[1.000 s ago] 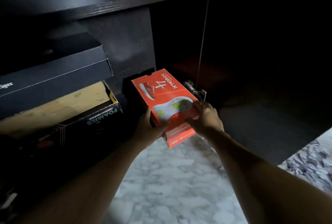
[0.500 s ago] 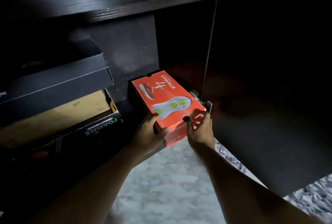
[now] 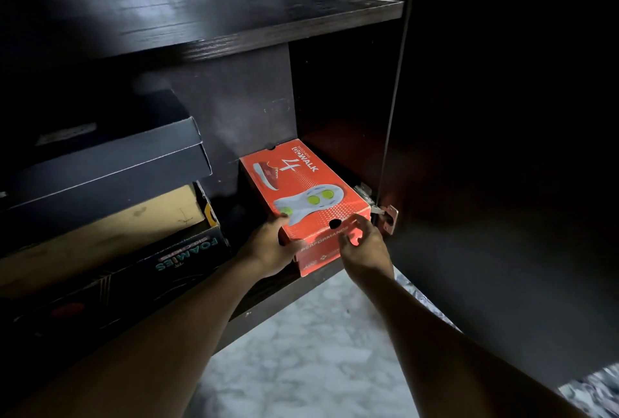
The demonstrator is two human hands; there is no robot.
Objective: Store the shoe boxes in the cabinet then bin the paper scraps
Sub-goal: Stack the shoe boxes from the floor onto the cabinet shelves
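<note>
An orange shoe box [image 3: 303,179] with a shoe and sole printed on its lid lies on the bottom shelf of the dark cabinet [image 3: 234,25], its front end sticking out slightly over the shelf edge. My left hand [image 3: 268,250] grips the box's front left corner, thumb on the lid. At the box's front face, my right hand [image 3: 365,248] has its fingers spread and loosely bent, fingertips at the front right corner. No paper scraps are in view.
A dark blue box [image 3: 107,166] sits on a black box with a tan lid [image 3: 150,260], stacked to the left inside the cabinet. The open cabinet door [image 3: 502,183] stands at right, its hinge [image 3: 385,216] beside the orange box. Pale marble floor [image 3: 301,350] lies below.
The orange box has slid deeper into the cabinet. My right hand has let go of the front right corner and spread its fingers; my left hand keeps its hold.
</note>
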